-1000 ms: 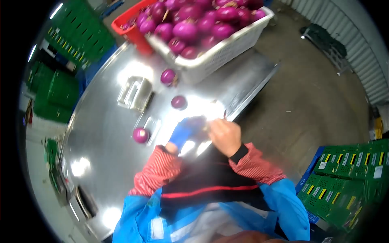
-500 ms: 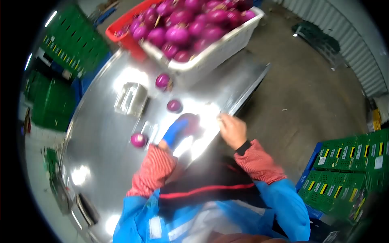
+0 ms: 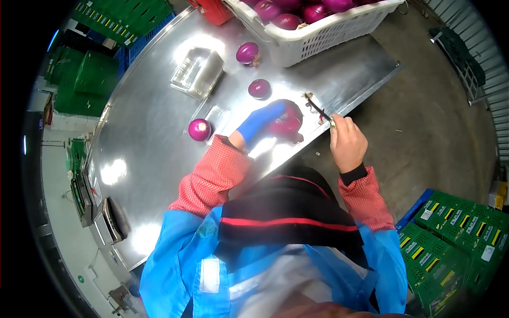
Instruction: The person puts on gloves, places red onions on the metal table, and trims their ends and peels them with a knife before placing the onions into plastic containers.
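Right-hand green crates (image 3: pixel 456 259): bore white tags (image 3: pixel 488 253) and printed strips, too small to read.
Upper-left green crates (image 3: pixel 124 16): bore yellow-and-white strips, illegible.
Readable text: there was none.

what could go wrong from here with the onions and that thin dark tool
The blurred purple onion in the blue-gloved left hand is near the edge of the shiny metal table, so it could drop if the grip slips. The thin dark tool in the bare right hand, if sharp, might nick the left hand. The small round purple onion lying loose could roll if bumped.
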`<state>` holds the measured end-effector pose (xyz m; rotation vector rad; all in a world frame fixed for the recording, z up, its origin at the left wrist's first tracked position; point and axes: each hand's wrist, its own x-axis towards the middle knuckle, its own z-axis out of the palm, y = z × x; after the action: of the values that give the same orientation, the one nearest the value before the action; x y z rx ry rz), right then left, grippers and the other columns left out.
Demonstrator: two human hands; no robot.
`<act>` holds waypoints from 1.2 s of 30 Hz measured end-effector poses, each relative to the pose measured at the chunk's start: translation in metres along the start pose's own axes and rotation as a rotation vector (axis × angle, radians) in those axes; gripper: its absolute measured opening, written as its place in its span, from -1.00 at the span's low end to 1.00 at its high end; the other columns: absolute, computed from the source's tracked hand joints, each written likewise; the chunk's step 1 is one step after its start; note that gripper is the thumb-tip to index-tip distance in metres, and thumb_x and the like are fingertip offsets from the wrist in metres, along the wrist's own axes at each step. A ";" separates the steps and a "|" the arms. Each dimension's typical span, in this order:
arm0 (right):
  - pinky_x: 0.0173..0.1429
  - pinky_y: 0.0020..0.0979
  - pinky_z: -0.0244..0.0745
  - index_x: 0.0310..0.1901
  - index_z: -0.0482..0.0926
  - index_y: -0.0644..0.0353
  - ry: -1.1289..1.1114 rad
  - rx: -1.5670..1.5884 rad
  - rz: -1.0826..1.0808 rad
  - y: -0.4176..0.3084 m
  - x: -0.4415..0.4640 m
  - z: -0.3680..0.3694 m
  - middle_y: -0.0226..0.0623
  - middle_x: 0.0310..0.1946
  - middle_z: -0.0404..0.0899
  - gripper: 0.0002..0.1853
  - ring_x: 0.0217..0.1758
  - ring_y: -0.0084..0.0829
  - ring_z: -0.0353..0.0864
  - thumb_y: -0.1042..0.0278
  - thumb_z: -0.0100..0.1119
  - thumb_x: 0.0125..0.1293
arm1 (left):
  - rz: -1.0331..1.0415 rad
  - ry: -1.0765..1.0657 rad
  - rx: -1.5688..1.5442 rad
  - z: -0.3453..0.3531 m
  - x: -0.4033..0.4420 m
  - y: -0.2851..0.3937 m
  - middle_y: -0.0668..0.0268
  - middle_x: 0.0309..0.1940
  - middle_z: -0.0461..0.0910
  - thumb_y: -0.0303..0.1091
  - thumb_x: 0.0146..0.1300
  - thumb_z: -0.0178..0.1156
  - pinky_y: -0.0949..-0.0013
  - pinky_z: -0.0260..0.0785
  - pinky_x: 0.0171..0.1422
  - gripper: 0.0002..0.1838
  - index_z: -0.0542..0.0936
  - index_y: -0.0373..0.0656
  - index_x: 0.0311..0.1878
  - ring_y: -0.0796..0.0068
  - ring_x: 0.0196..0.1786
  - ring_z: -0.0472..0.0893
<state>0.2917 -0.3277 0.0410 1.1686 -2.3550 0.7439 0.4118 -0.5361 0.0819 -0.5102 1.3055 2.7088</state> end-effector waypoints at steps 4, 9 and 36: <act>-0.32 -0.29 0.44 -0.10 0.59 0.10 -0.128 0.118 -0.051 -0.011 0.000 -0.013 -0.31 -0.41 0.46 -0.71 -0.36 -0.26 0.54 0.46 0.27 0.08 | 0.012 -0.002 -0.004 -0.017 0.010 -0.011 0.10 -0.12 0.60 -0.02 0.43 -0.02 0.28 0.53 -0.07 -0.51 0.47 -0.31 0.10 0.21 -0.15 0.67; -0.37 -0.33 0.42 -0.21 0.56 0.06 -0.119 0.015 -0.154 -0.010 -0.002 -0.012 -0.36 -0.47 0.41 -0.78 -0.45 -0.33 0.49 0.41 0.29 0.06 | 0.017 0.054 0.014 -0.005 0.006 -0.002 0.18 -0.17 0.62 -0.01 0.43 -0.02 0.37 0.51 -0.18 -0.52 0.50 -0.28 0.07 0.29 -0.23 0.68; -0.32 -0.51 0.46 -0.09 0.60 0.29 -0.294 0.814 0.670 0.009 -0.025 0.039 -0.40 -0.40 0.63 -0.75 -0.42 -0.63 0.52 0.29 0.09 0.40 | -0.010 0.197 0.201 0.003 0.003 -0.010 0.36 -0.27 0.61 0.09 0.34 0.08 0.56 0.27 -0.39 -0.49 0.53 -0.16 0.10 0.59 -0.36 0.53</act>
<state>0.2939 -0.3325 -0.0054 0.7354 -2.8006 2.0131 0.4104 -0.5278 0.0746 -0.7737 1.5962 2.5335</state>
